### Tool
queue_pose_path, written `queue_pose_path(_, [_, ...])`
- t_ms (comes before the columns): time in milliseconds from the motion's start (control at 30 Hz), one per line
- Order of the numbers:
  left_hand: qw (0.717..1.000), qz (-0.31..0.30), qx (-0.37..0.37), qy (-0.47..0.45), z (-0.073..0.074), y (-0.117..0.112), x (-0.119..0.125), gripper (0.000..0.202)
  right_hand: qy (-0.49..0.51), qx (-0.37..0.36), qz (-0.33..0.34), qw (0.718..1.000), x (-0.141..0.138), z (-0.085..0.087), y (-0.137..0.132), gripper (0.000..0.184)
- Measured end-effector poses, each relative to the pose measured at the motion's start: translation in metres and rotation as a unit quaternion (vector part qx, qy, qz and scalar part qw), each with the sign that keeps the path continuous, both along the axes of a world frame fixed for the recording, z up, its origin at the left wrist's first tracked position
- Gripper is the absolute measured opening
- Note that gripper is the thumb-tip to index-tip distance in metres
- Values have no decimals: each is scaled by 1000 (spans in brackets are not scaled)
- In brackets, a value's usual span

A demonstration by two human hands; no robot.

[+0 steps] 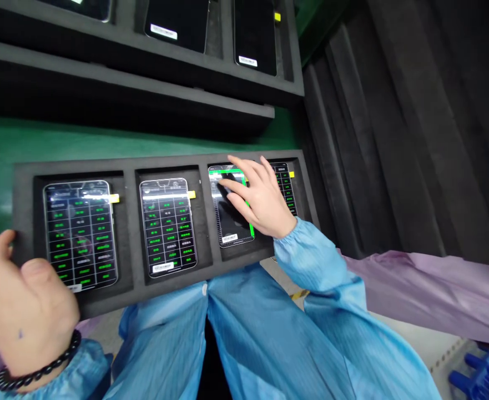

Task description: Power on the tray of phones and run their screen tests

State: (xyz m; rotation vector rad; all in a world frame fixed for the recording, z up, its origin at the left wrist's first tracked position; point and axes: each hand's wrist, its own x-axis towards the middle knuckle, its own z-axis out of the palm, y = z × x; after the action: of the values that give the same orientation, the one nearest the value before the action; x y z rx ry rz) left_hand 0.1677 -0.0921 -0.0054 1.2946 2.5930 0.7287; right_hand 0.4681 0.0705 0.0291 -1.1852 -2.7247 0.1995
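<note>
A black foam tray (128,222) lies across my lap side, with a phone in each compartment. My left hand (31,311) grips the tray's left end, its thumb over the near corner. Beside it is the first phone (81,233), its screen showing a grid of green text. The second phone (167,228) shows a similar grid. Over the third phone (231,225) is my right hand (261,200), open with fingers spread, the fingertips at its upper screen. That screen is mostly dark with green bands along its edges. My right hand partly hides the fourth phone (288,189).
Beyond the tray, more foam trays (211,69) hold dark-screened phones (255,39) with white labels. Stacked black foam (394,139) rises at the right. Green surface (102,139) shows between trays. A blue plastic object (481,375) sits at the lower right.
</note>
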Motion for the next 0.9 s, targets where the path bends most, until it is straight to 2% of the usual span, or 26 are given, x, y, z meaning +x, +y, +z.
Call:
queue_pose_path(100, [999,18,-25,25,9,6,6,79,-30,-8,16,999,-18,-6,15,39])
queue_pose_path(200, [999,17,-30,31,10,7,7,81,-35,-3,31,999,-21,-7,17,38])
queue_pose_path(300, [999,17,-28,30,7,5,4,80,-31,1,59,998,-14,-4,4,36])
queue_pose_path(433, [999,7,-13,33,1,2,1,78,-12,-13,104,994,1,2,-33,35])
queue_pose_path(567, [999,-6,7,38,-4,-2,-1,76,26,-65,130,989,14,5,-65,35])
queue_pose_path(700, [999,-10,22,40,-9,-4,-4,76,82,-135,144,977,23,7,-70,39])
queue_pose_path(800, [999,-11,22,39,-8,-5,-5,75,118,-119,128,978,26,5,-65,38])
queue_pose_path(900, [1000,-8,14,26,-7,-6,-5,72,98,-87,132,983,25,0,-63,34])
